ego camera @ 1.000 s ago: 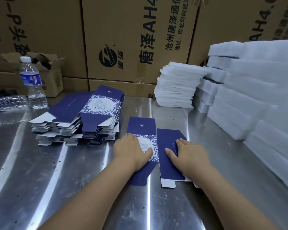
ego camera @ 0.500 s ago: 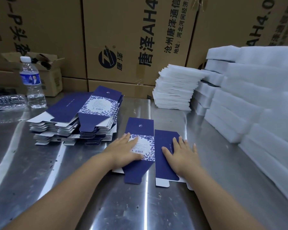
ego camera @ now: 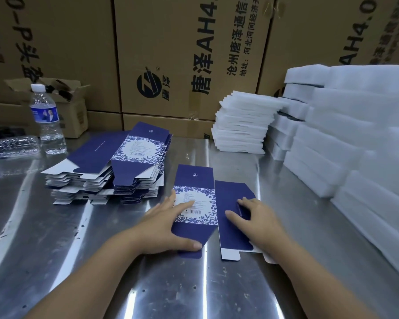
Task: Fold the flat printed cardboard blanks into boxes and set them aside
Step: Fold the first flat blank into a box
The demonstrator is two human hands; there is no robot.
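One flat cardboard blank (ego camera: 195, 178), dark blue with a white-and-blue floral panel and a barcode, lies on the steel table (ego camera: 148, 284) in front of me. My left hand (ego camera: 164, 226) presses flat on its left half, fingers on the floral panel and thumb on the near blue flap. My right hand (ego camera: 260, 224) is on the plain blue right panel; its fingers curl at that panel's right edge while the thumb lies on top. A tall, fanned stack of the same blanks (ego camera: 115, 166) sits to the left, beyond my left hand.
White foam sheets are piled at the back (ego camera: 242, 125) and along the right side (ego camera: 355, 134). A water bottle (ego camera: 47, 120), a crushed clear plastic item (ego camera: 14, 146) and a small open carton (ego camera: 72, 107) stand far left. Large printed cartons (ego camera: 182, 54) wall off the back.
My left hand slid left and spread flat, uncovering the floral panel. My right hand's fingers went from flat on the blue panel to curled at its right edge.
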